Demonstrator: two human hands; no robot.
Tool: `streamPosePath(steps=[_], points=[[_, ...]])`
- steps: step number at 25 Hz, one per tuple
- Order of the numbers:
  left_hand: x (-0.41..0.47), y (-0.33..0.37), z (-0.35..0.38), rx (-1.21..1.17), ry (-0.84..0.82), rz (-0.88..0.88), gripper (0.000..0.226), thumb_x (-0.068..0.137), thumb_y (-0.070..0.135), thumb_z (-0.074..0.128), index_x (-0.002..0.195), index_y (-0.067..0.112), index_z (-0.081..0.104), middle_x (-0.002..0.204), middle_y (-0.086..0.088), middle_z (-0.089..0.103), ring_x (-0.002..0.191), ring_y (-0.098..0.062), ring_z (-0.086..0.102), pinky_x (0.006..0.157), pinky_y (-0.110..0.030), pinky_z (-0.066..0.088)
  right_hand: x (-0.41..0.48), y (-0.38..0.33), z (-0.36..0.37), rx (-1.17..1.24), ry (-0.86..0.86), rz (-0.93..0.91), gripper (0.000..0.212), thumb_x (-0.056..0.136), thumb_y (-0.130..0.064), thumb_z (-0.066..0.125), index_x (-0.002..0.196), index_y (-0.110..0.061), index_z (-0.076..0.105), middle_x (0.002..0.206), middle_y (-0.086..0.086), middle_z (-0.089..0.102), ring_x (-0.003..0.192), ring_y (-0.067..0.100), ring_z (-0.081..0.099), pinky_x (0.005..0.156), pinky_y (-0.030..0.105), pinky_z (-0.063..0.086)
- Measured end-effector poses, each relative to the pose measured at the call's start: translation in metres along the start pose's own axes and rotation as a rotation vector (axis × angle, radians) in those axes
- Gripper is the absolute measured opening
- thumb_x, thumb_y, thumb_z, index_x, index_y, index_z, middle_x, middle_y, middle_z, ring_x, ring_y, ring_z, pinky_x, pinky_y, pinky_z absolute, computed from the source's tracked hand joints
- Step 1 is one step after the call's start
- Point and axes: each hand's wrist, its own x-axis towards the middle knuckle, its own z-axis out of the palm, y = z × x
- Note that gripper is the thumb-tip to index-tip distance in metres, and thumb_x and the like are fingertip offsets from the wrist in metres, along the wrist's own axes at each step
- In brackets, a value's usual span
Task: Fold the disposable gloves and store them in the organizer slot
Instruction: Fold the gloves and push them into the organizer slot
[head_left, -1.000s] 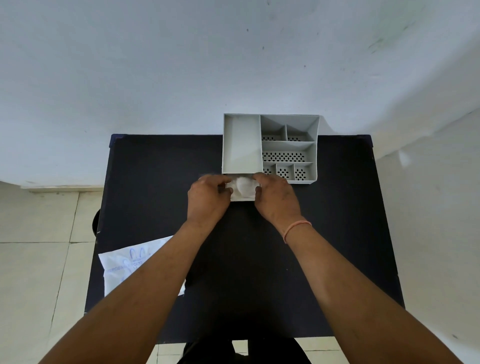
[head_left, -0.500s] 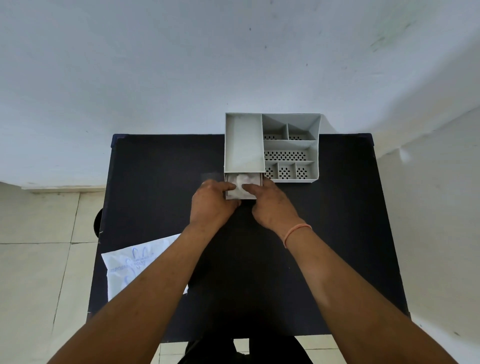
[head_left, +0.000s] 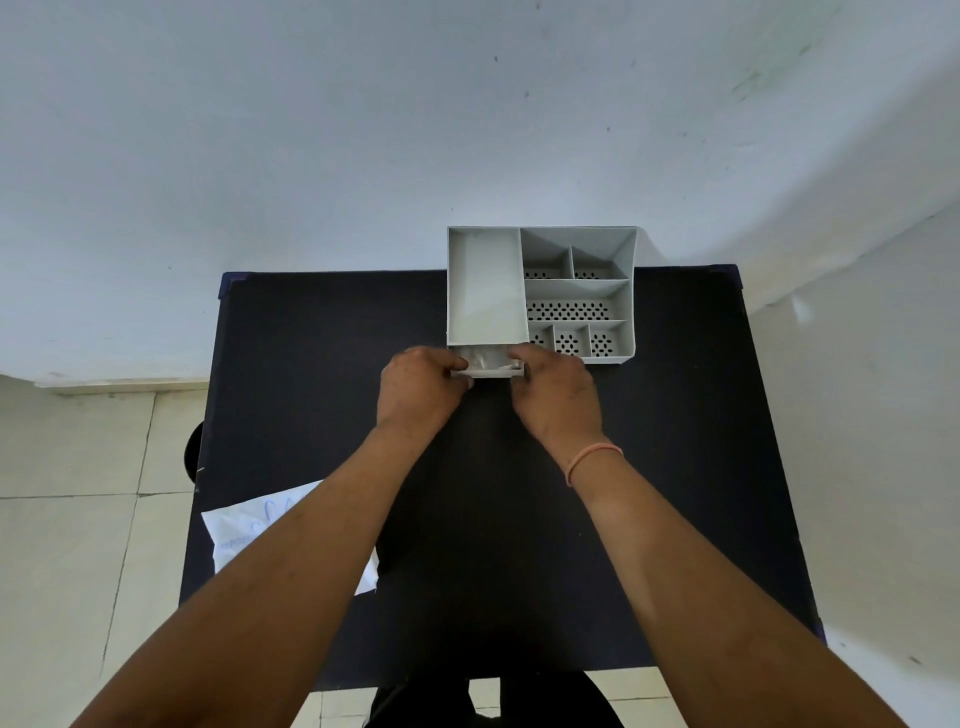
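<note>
Folded gloves (head_left: 482, 358) sit in the small pull-out drawer (head_left: 488, 370) at the near-left corner of the grey organizer (head_left: 540, 291), far edge of the table (head_left: 322, 364), between my hands. Thin plastic, I'd judge near weightless, soft, springy, slippery; press flat from the top, handle the stiff drawer by its front corners. My left hand (head_left: 421, 395) curls closed on the drawer's left front corner, right hand (head_left: 558, 395) pinches the right corner. Whether fingers touch the gloves, cannot tell. White packet (head_left: 244, 535) lies at the near-left edge, well apart.
</note>
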Motion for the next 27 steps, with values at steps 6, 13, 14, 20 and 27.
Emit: streamPosePath(steps=[6, 13, 14, 20, 27], points=[[-0.004, -0.002, 0.002, -0.302, 0.034, -0.251, 0.006, 0.088, 0.02, 0.087, 0.09, 0.022, 0.082, 0.088, 0.002, 0.083, 0.081, -0.016, 0.081, 0.084, -0.039, 0.069, 0.013, 0.002, 0.007, 0.97, 0.004, 0.654, 0.015, 0.096, -0.002, 0.072, 0.092, -0.014, 0.065, 0.11, 0.018, 0.079, 0.081, 0.021, 0.079, 0.075, 0.035, 0.066], [0.01, 0.014, -0.001, -0.881, 0.056, -0.623, 0.017, 0.093, -0.004, 0.077, 0.087, 0.009, 0.068, 0.103, -0.022, 0.079, 0.085, -0.026, 0.082, 0.078, -0.039, 0.071, 0.035, -0.008, 0.002, 1.491, -0.084, 0.906, 0.033, 0.101, 0.011, 0.059, 0.134, 0.007, 0.059, 0.089, 0.016, 0.07, 0.079, 0.021, 0.072, 0.086, 0.037, 0.061], [0.012, 0.015, 0.0, -0.875, 0.052, -0.625, 0.017, 0.093, -0.005, 0.077, 0.088, 0.009, 0.068, 0.103, -0.021, 0.079, 0.087, -0.027, 0.082, 0.078, -0.04, 0.071, 0.037, -0.01, 0.002, 1.495, -0.09, 0.91, 0.032, 0.101, 0.012, 0.057, 0.133, 0.008, 0.059, 0.088, 0.017, 0.069, 0.078, 0.021, 0.071, 0.088, 0.037, 0.059], [0.007, 0.007, -0.006, -0.858, -0.002, -0.584, 0.006, 0.096, 0.006, 0.075, 0.096, 0.011, 0.072, 0.103, -0.016, 0.081, 0.09, -0.027, 0.083, 0.083, -0.043, 0.071, 0.033, -0.017, 0.002, 1.559, -0.077, 0.924, 0.032, 0.105, 0.009, 0.049, 0.136, 0.007, 0.057, 0.101, 0.02, 0.067, 0.109, 0.03, 0.073, 0.094, 0.042, 0.057], [-0.059, -0.068, -0.043, -0.601, 0.047, -0.641, 0.002, 0.098, 0.022, 0.075, 0.1, 0.021, 0.075, 0.099, -0.004, 0.079, 0.089, -0.023, 0.079, 0.085, -0.048, 0.069, -0.027, -0.083, 0.035, 1.177, -0.406, 0.655, 0.014, 0.102, -0.014, 0.064, 0.114, -0.012, 0.069, 0.113, 0.009, 0.074, 0.11, 0.024, 0.073, 0.093, 0.042, 0.061]])
